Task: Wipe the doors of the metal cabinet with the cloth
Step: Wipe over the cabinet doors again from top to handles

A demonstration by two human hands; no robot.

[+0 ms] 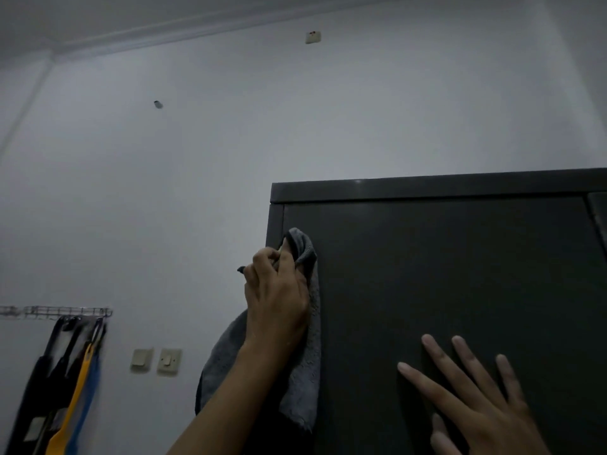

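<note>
Cloth (305, 372) gripped by left hand (279, 297) on cabinet door (443, 274) (top corner); right hand (476, 399) flat.

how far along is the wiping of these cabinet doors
Done: nothing shows; the dark door has no clear wiped patch. In hand: the left hand grips the grey cloth against its upper left edge, the right hand flat on it. Left: the rest, and the second door at right.

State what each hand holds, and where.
Left hand grips the grey cloth by its bunched upper end; right hand holds nothing, lying flat on the cabinet door.
</note>
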